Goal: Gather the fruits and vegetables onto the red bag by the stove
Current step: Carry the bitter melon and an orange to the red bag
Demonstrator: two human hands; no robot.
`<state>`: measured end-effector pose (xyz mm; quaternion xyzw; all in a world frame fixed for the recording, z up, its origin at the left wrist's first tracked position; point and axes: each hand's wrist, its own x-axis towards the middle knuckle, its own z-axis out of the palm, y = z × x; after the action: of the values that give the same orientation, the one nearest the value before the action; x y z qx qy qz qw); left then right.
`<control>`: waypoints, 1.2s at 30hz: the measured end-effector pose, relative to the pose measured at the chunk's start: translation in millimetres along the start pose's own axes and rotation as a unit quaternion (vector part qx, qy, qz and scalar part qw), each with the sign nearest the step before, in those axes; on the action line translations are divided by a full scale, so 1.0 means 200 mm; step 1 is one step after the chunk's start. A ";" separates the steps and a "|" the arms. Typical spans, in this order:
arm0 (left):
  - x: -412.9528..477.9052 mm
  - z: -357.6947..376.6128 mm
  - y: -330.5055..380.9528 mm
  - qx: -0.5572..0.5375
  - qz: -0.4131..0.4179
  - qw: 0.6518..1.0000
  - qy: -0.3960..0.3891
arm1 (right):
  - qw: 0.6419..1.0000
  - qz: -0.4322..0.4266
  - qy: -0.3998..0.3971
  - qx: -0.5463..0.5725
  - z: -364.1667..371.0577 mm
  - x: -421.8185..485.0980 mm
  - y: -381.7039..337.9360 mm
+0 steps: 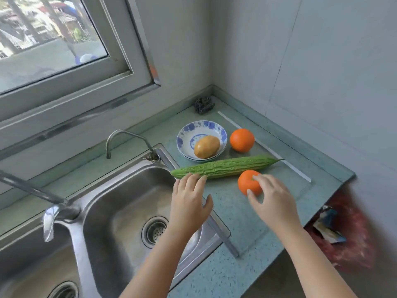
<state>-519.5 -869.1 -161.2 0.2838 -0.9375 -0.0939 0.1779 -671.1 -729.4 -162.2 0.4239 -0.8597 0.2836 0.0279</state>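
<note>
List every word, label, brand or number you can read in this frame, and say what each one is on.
No text in this frame can be read.
Packet in the red bag: coloured print, too blurred to read.
Bowl: blue pattern only, no words.
Street beyond the window: blurred, no sign can be read.

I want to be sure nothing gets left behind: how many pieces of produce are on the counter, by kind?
Oranges: 2 (far orange, near orange)
Bitter gourd: 1
Potato: 1
Total: 4
</note>
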 end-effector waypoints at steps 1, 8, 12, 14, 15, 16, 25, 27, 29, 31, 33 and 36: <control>0.03 0.03 -0.02 0.004 0.001 1.000 -0.005 | 1.000 0.007 -0.008 0.002 0.02 0.02 0.02; 0.20 0.20 -0.11 0.012 -0.019 0.999 -0.039 | 0.999 0.040 -0.034 -0.007 0.14 0.12 0.12; 0.25 0.28 -0.16 0.016 -0.025 0.998 -0.054 | 0.998 0.053 -0.040 0.003 0.21 0.17 0.15; 0.27 0.30 -0.18 0.012 -0.028 0.998 -0.061 | 0.997 0.063 -0.044 0.015 0.24 0.18 0.16; 0.28 0.32 -0.18 0.011 -0.027 0.998 -0.060 | 0.997 0.065 -0.048 0.020 0.25 0.18 0.16; 0.29 0.33 -0.19 0.015 -0.024 0.998 -0.057 | 0.996 0.065 -0.051 0.024 0.26 0.18 0.16; 0.33 0.38 -0.22 0.046 -0.003 0.998 -0.050 | 0.994 0.081 -0.062 0.044 0.32 0.17 0.15; 0.33 0.39 -0.22 0.048 0.000 0.997 -0.061 | 0.993 0.085 -0.067 0.048 0.32 0.16 0.16; 0.33 0.39 -0.22 0.046 -0.001 0.996 -0.072 | 0.993 0.085 -0.067 0.049 0.32 0.16 0.16; 0.33 0.39 -0.23 0.043 -0.001 0.996 -0.076 | 0.992 0.089 -0.068 0.052 0.32 0.16 0.16; 0.33 0.39 -0.23 0.039 0.002 0.996 -0.074 | 0.992 0.095 -0.066 0.059 0.32 0.16 0.16; 0.31 0.38 -0.22 0.026 0.005 0.998 -0.063 | 0.991 0.098 -0.060 0.073 0.31 0.16 0.15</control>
<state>-575.1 -935.5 -226.3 0.2769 -0.9505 -0.0859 0.1115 -702.5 -769.9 -218.8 0.3546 -0.8743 0.3209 -0.0831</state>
